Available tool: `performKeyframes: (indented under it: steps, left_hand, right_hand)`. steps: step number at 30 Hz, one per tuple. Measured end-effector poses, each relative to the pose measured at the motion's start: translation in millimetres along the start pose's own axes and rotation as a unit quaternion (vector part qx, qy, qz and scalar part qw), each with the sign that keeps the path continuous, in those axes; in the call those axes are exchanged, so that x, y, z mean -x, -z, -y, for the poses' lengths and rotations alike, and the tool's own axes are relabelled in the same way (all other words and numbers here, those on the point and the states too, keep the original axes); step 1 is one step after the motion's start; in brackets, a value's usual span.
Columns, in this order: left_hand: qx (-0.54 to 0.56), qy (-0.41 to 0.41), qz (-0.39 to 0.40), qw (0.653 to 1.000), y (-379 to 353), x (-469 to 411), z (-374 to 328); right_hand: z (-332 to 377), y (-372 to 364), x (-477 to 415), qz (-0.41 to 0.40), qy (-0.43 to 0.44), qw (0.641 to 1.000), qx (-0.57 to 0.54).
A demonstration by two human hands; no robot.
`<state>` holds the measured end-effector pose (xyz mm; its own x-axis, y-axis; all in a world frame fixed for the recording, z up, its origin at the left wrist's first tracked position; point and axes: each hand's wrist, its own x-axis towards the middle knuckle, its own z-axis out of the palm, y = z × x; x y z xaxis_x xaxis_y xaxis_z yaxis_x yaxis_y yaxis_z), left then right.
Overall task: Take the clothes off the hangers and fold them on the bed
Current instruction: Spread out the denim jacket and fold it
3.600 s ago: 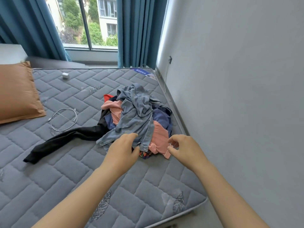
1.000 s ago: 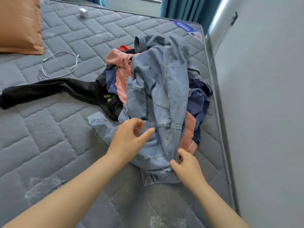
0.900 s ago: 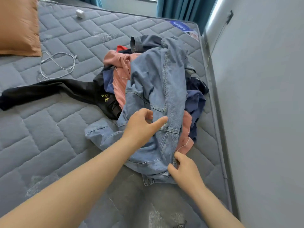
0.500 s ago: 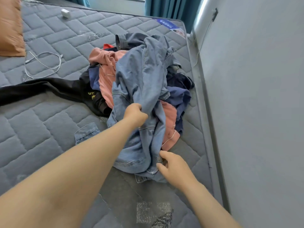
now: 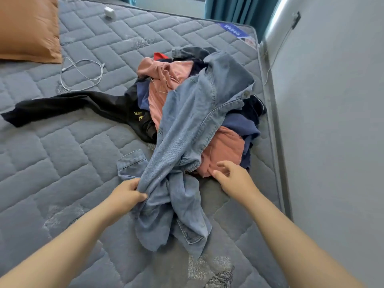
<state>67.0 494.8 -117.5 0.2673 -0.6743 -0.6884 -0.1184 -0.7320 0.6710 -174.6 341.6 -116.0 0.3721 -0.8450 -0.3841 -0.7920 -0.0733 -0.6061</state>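
Observation:
A light blue denim jacket (image 5: 193, 121) lies stretched from the top of a clothes pile toward me across the grey quilted mattress (image 5: 62, 159). My left hand (image 5: 126, 196) grips a bunched fold of the denim near its lower part. My right hand (image 5: 232, 177) hovers with spread fingers by the edge of a pink garment (image 5: 224, 148), holding nothing. Beneath the jacket lie the pink garment, a navy garment (image 5: 243, 125) and a black garment (image 5: 68, 104) whose sleeve trails left. No hanger is visible in the pile.
An orange pillow (image 5: 27, 28) sits at the far left. A white cable (image 5: 83, 73) and a small white charger (image 5: 109, 12) lie on the mattress beyond the pile. A grey wall (image 5: 332, 121) runs close along the right side; teal curtains (image 5: 232, 7) hang behind.
My left hand has pulled the denim jacket down off the pile toward me. My right hand let go of the jacket's hem and moved up beside the pink garment.

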Motion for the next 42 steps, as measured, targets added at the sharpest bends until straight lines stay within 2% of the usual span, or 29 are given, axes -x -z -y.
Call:
performKeyframes:
  steps: [2,3,4,7,9,10,11,13,15,16,18,19,22,24,26,28,31,33,38,42]
  left_hand:
    - [0.003,-0.009,0.017,1.0,9.0,0.9,0.7]
    - [0.006,-0.013,0.028,1.0,12.0,1.1,0.9]
    - [0.01,-0.013,0.035,0.999,14.7,1.1,0.7]
    - [0.005,-0.016,0.027,1.0,22.5,-4.0,4.1]
    - [-0.037,-0.018,-0.008,0.999,28.1,-12.3,7.2]
    - [-0.083,-0.023,-0.036,0.996,30.5,-15.4,6.9]
    - [-0.138,-0.033,-0.074,0.987,32.5,-17.5,5.0]
    - [-0.218,-0.087,-0.184,0.954,35.1,-19.4,-0.8]
    - [-0.214,-0.2,-0.284,0.913,30.1,-17.2,-11.4]
    - [-0.195,-0.26,-0.294,0.899,24.6,-15.7,-19.4]
    - [-0.175,-0.335,-0.242,0.894,8.1,-13.9,-38.0]
    - [-0.18,-0.341,-0.21,0.898,-1.7,-15.9,-47.1]
    - [-0.228,-0.292,-0.157,0.916,-23.1,-39.1,-75.1]
    - [-0.21,-0.273,-0.16,0.925,-30.7,-55.2,-92.7]
    - [-0.206,-0.291,-0.197,0.913,-31.4,-67.1,-104.3]
    - [-0.209,-0.315,-0.21,0.901,-26.4,-74.1,-106.8]
    - [-0.203,-0.339,-0.199,0.897,-13.9,-73.7,-104.1]
    - [-0.194,-0.356,-0.198,0.892,-6.4,-67.8,-101.4]
    - [-0.114,-0.382,-0.193,0.897,12.7,-46.3,-95.4]
    - [-0.124,-0.369,-0.193,0.901,24.5,-38.4,-87.4]
  right_hand:
    - [16.6,-13.1,-10.4,0.024,-0.033,0.998,-0.049]
    - [25.4,-20.2,-15.3,0.037,-0.064,0.991,-0.115]
    - [35.0,-27.1,-20.0,0.051,-0.105,0.973,-0.197]
    - [58.6,-42.7,-34.6,0.077,-0.188,0.891,-0.406]
    - [68.0,-48.6,-43.7,0.041,-0.201,0.848,-0.488]
    - [70.2,-49.7,-45.9,0.013,-0.2,0.843,-0.499]
    - [70.9,-49.3,-46.5,-0.011,-0.188,0.852,-0.489]
    - [73.3,-45.1,-46.0,-0.041,-0.126,0.891,-0.434]
    - [77.3,-35.1,-43.4,-0.045,-0.053,0.918,-0.391]
    - [80.9,-28.7,-42.6,-0.035,-0.023,0.924,-0.38]
    - [87.7,-15.5,-44.3,-0.014,0.028,0.932,-0.362]
    - [90.4,-8.9,-45.4,-0.005,0.047,0.932,-0.358]
    - [94.5,5.7,-51.0,0.016,0.084,0.936,-0.341]
    - [96.1,12.8,-53.4,0.024,0.103,0.944,-0.314]
    - [95.4,17.6,-55.6,0.025,0.118,0.945,-0.304]
    - [91.6,21.9,-62.0,-0.015,0.123,0.949,-0.29]
    - [78.3,32.9,-77.5,-0.132,0.106,0.966,-0.193]
    - [68.8,41.0,-88.1,-0.167,0.109,0.974,-0.107]
    - [57.7,52.5,-115.3,-0.107,0.162,0.973,0.128]
    - [58.8,51.5,-133.0,-0.056,0.182,0.951,0.243]
